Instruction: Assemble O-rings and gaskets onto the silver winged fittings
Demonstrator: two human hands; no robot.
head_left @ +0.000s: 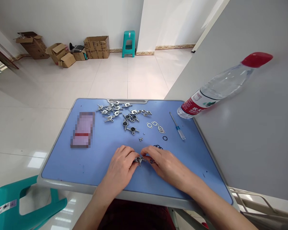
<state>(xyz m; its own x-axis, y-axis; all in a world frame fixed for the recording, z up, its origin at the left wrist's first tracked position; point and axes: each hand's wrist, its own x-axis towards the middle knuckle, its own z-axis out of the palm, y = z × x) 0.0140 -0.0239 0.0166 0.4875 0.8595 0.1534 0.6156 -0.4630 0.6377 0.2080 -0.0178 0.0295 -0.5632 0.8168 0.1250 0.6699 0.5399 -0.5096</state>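
Note:
My left hand (122,164) is closed with thumb and fingers on a small metal valve fitting (139,159) with thin pipe stubs, low over the near middle of the table. My right hand (165,164) comes in from the other side, its fingertips at the fitting's right end. Between its thumb and curled fingers sits a small dark round part (152,161), too small to name. Black rubber rings (158,147) lie just beyond the right hand, partly hidden by it. Small screws (140,139) rest on the table ahead of both hands.
On the blue table (100,166) are several metal fittings (109,110), fittings with black centres (132,129), flat gaskets (161,129), a lone black ring (164,138), a screwdriver (180,131) and a blurred purple packet (83,130). A water bottle (218,86) stands at the right edge, beside a grey partition.

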